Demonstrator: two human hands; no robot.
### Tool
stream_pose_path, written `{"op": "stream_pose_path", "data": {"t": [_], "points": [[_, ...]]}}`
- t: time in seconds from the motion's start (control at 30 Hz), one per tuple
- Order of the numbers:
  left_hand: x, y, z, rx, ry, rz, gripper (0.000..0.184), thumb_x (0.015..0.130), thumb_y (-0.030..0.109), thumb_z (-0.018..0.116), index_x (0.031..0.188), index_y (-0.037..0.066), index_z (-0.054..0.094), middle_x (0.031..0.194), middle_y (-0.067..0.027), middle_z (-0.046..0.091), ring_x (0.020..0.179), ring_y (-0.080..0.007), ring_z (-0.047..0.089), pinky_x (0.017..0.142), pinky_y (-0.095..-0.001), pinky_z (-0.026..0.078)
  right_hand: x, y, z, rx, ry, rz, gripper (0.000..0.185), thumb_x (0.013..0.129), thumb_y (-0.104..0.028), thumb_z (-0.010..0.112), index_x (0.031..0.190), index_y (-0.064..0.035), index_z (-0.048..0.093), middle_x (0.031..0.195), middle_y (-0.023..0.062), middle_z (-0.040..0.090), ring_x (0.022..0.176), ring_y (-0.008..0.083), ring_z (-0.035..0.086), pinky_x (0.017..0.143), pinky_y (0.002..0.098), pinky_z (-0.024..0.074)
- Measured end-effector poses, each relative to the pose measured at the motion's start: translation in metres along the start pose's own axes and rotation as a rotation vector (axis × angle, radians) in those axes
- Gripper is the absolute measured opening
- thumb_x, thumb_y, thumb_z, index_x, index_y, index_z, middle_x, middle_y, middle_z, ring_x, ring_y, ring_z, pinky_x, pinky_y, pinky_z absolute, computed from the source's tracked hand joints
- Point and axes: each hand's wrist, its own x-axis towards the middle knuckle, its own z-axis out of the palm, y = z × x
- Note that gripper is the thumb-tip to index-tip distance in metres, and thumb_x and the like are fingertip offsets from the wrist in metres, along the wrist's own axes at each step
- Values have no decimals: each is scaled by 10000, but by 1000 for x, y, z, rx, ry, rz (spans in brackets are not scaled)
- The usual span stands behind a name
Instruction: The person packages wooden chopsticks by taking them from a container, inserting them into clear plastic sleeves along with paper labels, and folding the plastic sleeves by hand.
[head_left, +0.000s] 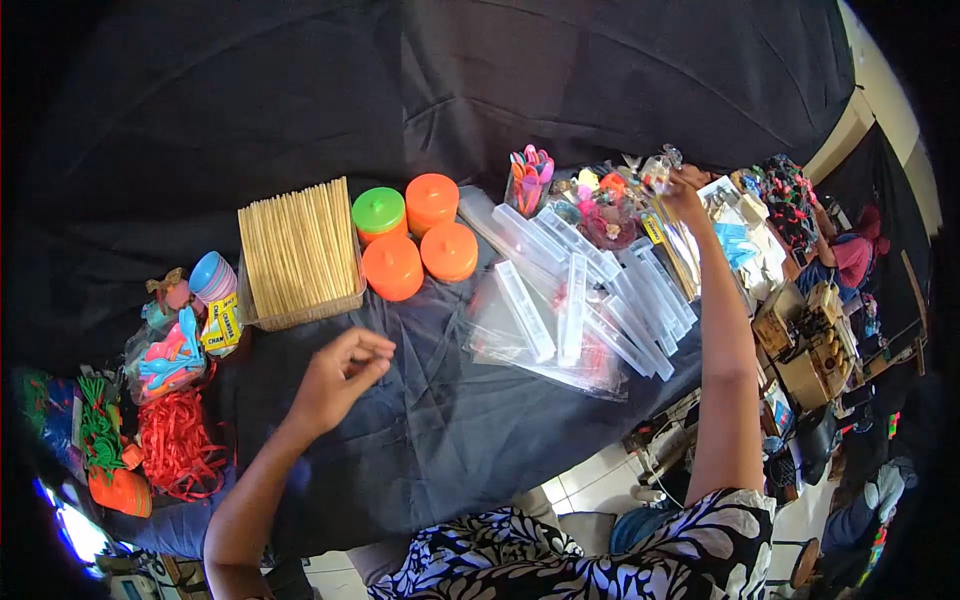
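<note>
My left hand (345, 377) hovers over the black cloth, in front of the tray of thin wooden sticks (300, 250). Its fingers are curled, with thumb and fingertips near each other, and nothing shows between them. My right arm reaches far to the back right, where my right hand (682, 196) is at a pile of small items. A small clear, shiny thing (657, 172) is at its fingertips, too small to make out. Long clear plastic boxes (572, 310) lie left of my right forearm, some on top of flat clear bags (490, 335).
Orange jars (392, 268) and a green-lidded one (379, 211) stand mid-table. Colored spoons (531, 175) fill a cup behind the boxes. At left are blue and pink cups (211, 277), yellow packets (221, 322) and red ribbon (180, 445). Another person (862, 250) is at the far right.
</note>
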Motion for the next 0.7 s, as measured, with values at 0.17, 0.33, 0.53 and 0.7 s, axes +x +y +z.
{"op": "stream_pose_path", "data": {"t": [0.17,0.33,0.53,0.7], "points": [[-21,-22,2,55,-50,-35,156,889,52,618,1043,32,603,992,-54,653,908,-116,626,766,-259,489,-25,39,30,-199,18,217,162,756,-123,717,842,2,661,740,71,655,700,147,609,617,330,469],[-29,-38,3,131,-40,-49,173,881,52,632,1051,36,605,987,-59,651,907,-124,630,771,-269,502,-30,47,42,-172,-94,403,144,753,-109,720,802,9,654,745,78,670,690,145,620,617,316,476],[-28,-48,1,109,-60,-29,165,892,39,615,1056,32,603,986,-64,650,901,-128,631,758,-266,508,-45,9,47,-370,89,357,300,729,-198,764,975,-99,624,902,177,674,826,309,663,740,402,517],[-30,-48,2,128,-56,17,154,896,55,624,1045,30,596,940,-57,637,874,-127,632,731,-265,504,-38,12,42,-607,171,215,342,734,-190,763,1003,-97,572,952,193,609,881,376,608,752,469,489]]}}
